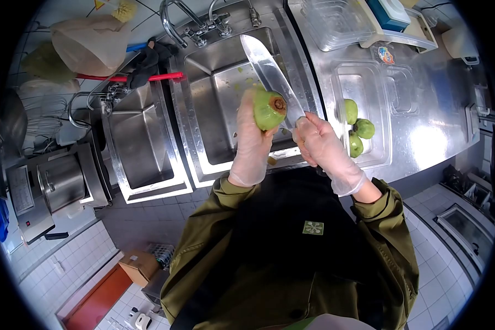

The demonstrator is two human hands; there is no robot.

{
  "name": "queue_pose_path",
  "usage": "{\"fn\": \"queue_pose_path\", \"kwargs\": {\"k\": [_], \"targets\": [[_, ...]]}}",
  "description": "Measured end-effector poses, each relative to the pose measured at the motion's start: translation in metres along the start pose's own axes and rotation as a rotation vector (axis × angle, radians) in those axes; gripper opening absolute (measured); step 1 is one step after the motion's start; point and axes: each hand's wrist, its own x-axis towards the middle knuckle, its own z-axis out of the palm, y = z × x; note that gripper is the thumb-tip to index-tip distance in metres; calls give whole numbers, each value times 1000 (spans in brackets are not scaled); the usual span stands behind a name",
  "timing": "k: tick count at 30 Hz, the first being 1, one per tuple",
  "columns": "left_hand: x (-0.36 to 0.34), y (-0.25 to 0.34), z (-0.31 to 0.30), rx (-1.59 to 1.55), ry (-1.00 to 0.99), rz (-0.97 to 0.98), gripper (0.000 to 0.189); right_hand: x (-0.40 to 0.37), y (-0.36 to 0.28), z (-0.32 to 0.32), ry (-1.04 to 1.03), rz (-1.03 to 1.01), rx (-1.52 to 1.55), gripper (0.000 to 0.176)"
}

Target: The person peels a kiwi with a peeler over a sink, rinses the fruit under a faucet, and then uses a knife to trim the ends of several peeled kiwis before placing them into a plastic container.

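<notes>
Over the steel sink (206, 99), my gloved left hand (252, 144) holds a pale green fruit or vegetable (267, 114) with a brown stem end facing up. My gloved right hand (320, 142) grips the handle of a large knife (269, 69). Its broad blade points up and away to the left, just behind and to the right of the green piece. Whether the blade touches it I cannot tell. Small green scraps lie in the sink. To the right, a clear plastic tub (373, 148) holds several green pieces (363, 128).
Faucets (198, 34) rise behind the sink. A second sink (143, 143) lies to the left, with a red-handled tool (168, 76) and dark cloth above it. Stacked clear containers (335, 25) and an empty clear container (402, 91) are on the right counter. A pot (65, 179) stands far left.
</notes>
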Motion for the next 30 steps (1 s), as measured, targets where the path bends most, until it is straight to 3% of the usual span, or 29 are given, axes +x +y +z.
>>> {"fn": "queue_pose_path", "kwargs": {"k": [2, 5, 6, 11, 15, 21, 24, 27, 30], "targets": [[1, -1, -5, 7, -34, -49, 34, 3, 7, -7, 12, -80, -133, 21], [7, 8, -18, -16, -104, -192, 36, -1, 6, -22, 181, -397, -515, 17], [12, 15, -28, -22, -126, -254, 36, -8, -8, -24, 218, -323, -450, 12], [8, 40, -30, 116, -119, -524, 38, -4, -15, -40, 53, -431, -700, 7], [8, 45, -16, 273, -183, -589, 33, -8, -25, -36, 6, -460, -765, 6], [11, 46, -23, 260, -403, -639, 33, -17, -36, -35, -10, -391, -770, 7], [7, 46, -11, 296, -213, -638, 32, -19, -36, -34, -20, -390, -756, 7], [11, 41, -21, 242, -309, -646, 32, -21, -35, -33, -13, -379, -750, 9], [7, 35, -14, 173, -164, -629, 33, -19, -27, -36, -52, -342, -737, 10]]}}
